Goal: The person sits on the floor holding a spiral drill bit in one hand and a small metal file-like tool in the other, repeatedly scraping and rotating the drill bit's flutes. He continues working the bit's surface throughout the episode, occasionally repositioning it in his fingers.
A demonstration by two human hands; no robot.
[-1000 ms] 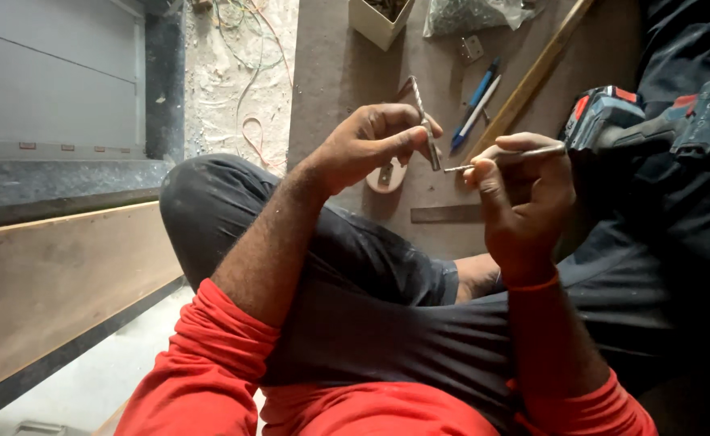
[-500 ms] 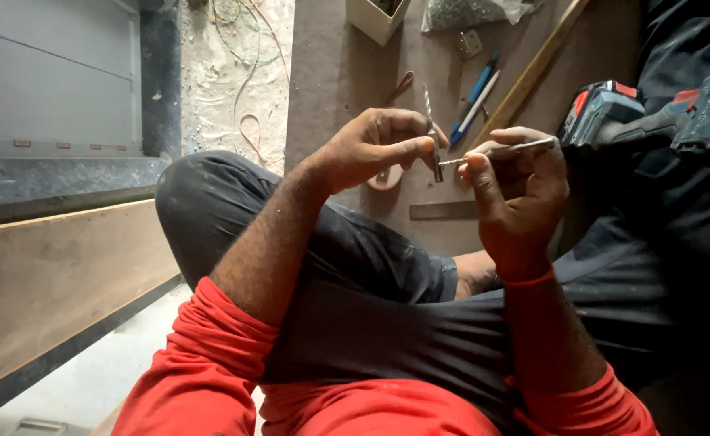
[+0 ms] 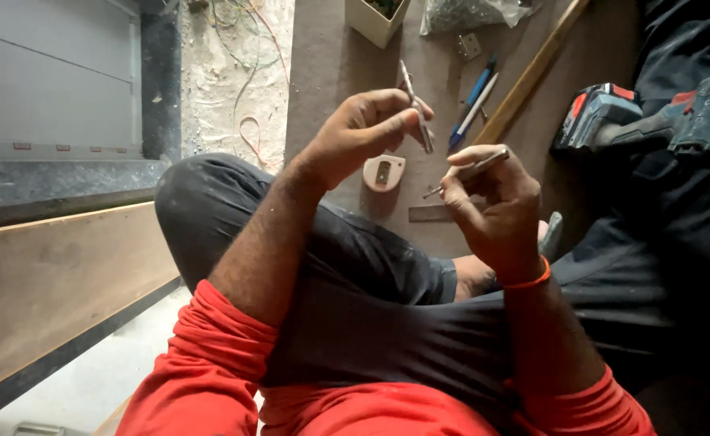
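While seated, hands [image 3: 371, 129] [image 3: 492, 198] pinch slim metal bits [image 3: 416, 105].

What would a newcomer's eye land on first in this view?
The two raised hands at centre: the left hand pinches a thin metal bit, the right hand a slim metal rod. Next, the bright red sleeves below, and the cordless drill lying at right.

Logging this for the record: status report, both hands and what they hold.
Left hand pinching a thin metal bit. Right hand pinching a second bit. Bits apart, not touching. Drill idle on the floor, right.
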